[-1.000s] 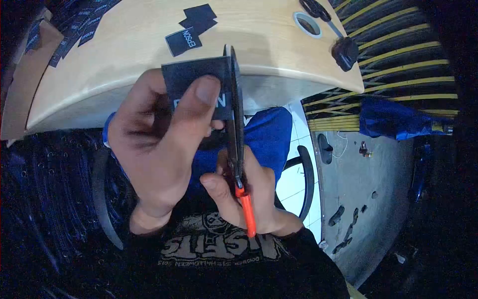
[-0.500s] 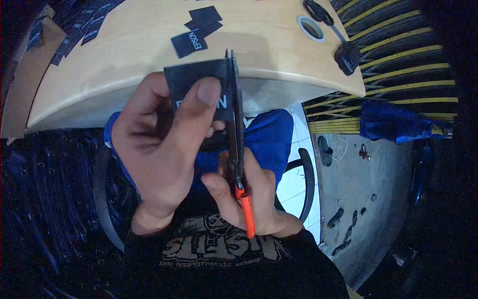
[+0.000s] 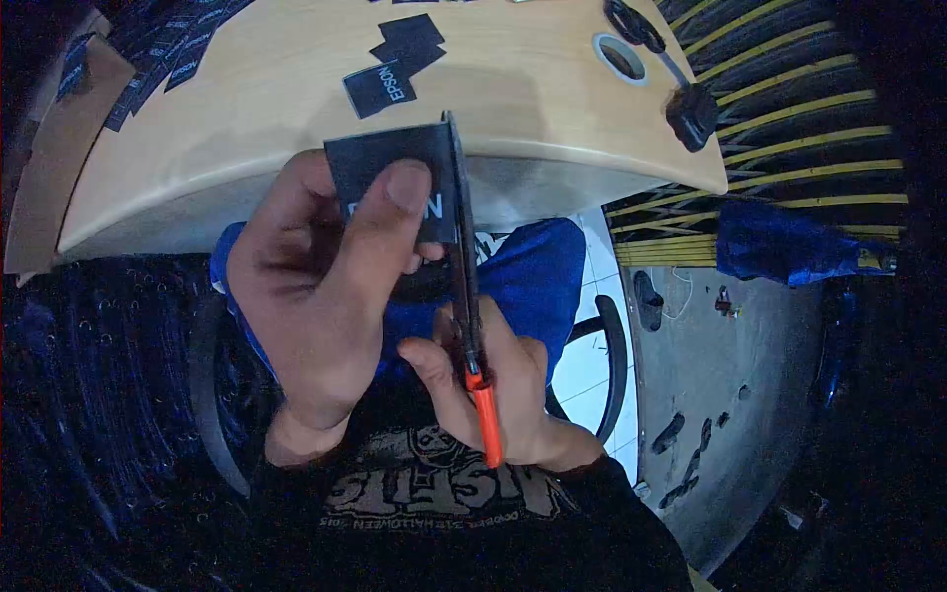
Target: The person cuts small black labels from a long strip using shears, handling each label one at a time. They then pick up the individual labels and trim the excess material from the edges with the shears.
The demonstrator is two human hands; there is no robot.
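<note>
My left hand [image 3: 321, 296] pinches a black label [image 3: 370, 163] with white lettering, thumb pressed across its face, just in front of the wooden table's edge [image 3: 296, 178]. My right hand [image 3: 493, 385] grips orange-handled scissors [image 3: 466, 266]; the dark blades run up along the label's right edge and look closed or nearly so. Both hands are held over my lap, close together.
On the table lie cut black EPSON labels [image 3: 383, 87], a pile of more labels at the far left [image 3: 158, 59], a tape roll [image 3: 621, 56] and a black tool [image 3: 691, 113]. A blue cloth [image 3: 533, 276] covers my lap. Grey floor lies to the right.
The hands, label and scissors have barely shifted; the blade tips sit slightly lower against the label's right edge. The view has tilted a little.
</note>
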